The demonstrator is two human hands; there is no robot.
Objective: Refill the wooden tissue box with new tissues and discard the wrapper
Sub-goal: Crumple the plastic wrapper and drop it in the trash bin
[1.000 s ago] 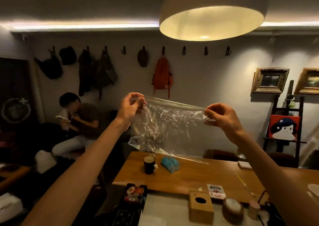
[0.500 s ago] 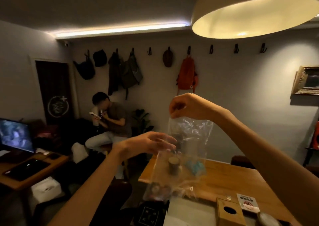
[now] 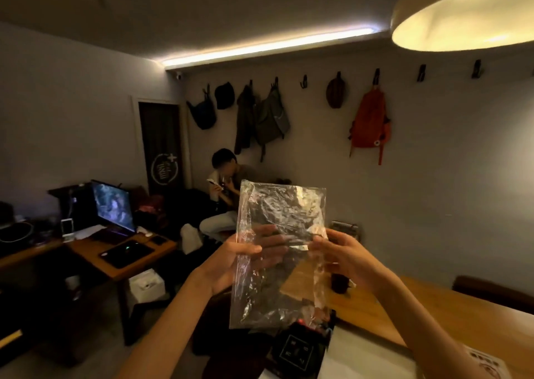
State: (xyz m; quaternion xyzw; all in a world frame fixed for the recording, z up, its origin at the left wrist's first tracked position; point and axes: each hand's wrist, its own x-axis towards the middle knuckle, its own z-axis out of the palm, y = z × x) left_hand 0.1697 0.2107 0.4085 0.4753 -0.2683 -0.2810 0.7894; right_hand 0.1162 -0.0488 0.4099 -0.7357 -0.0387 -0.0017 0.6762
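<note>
- Since half a second ago the view has swung left, so the wooden tissue box has dropped out of sight, and the clear crinkled plastic wrapper (image 3: 278,251) now stands upright as a tall flattened sheet instead of hanging from one raised hand.
- Behind it, a long wooden table (image 3: 433,312) runs along the right, its near-left corner hidden by the wrapper; a wooden desk with a lit monitor (image 3: 114,205) sits at the left, and a seated person with a phone (image 3: 222,187) is against the far wall.
- Biggest risk, as a judgement: the film is light and slick, pinched only at mid-height, so the free upper half could flop over or the sheet could slip and drift to the floor beside the table.
- A second risk: no bin is visible, so the wrapper may be carried off or put down undiscarded.
- The left hand (image 3: 245,258) is closed on the wrapper's left edge, thumb in front, fingers showing through the film behind.
- The right hand (image 3: 342,255) is clamped on the right edge at the same height, both forearms raised forward.
</note>
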